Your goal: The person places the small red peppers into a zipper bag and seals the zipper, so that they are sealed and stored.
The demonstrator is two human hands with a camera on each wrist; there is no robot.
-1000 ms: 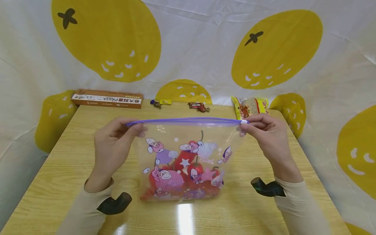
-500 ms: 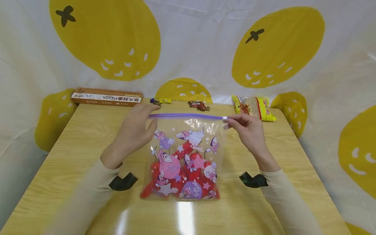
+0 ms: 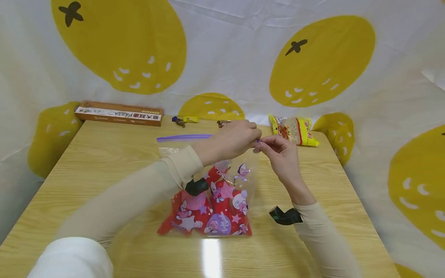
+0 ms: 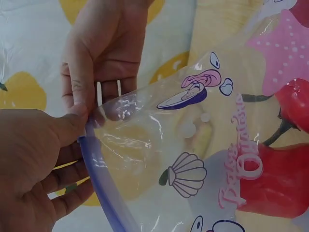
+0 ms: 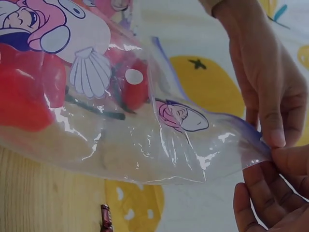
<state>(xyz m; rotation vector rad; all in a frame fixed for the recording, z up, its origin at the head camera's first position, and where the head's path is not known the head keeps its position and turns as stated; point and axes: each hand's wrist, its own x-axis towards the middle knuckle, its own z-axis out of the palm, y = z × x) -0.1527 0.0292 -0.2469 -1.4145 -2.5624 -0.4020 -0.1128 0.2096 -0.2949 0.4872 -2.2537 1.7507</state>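
A clear zip bag (image 3: 222, 224) with pink and purple cartoon prints stands on the table, its purple zip strip (image 3: 184, 137) along the top. Red peppers (image 4: 273, 186) with green stems lie inside it. My left hand (image 3: 233, 141) reaches across the bag and pinches the strip's right end with thumb and forefinger. At that same corner my right hand (image 3: 285, 158) pinches the bag, its fingertips touching the left hand's. The white slider is mostly hidden by the fingers. In the right wrist view the bag's top corner (image 5: 251, 150) is stretched between both hands.
Along the table's back edge lie a pasta box (image 3: 119, 113) at left, small wrapped candies (image 3: 190, 119), another candy (image 3: 222, 123) partly behind the left hand, and a yellow food packet (image 3: 293, 130) at right. A fruit-print curtain (image 3: 222, 58) hangs behind the table (image 3: 114, 154).
My left hand has let go of the bag's left corner and moved right across the top to the right corner. My right hand, still pinching that corner, has moved left.
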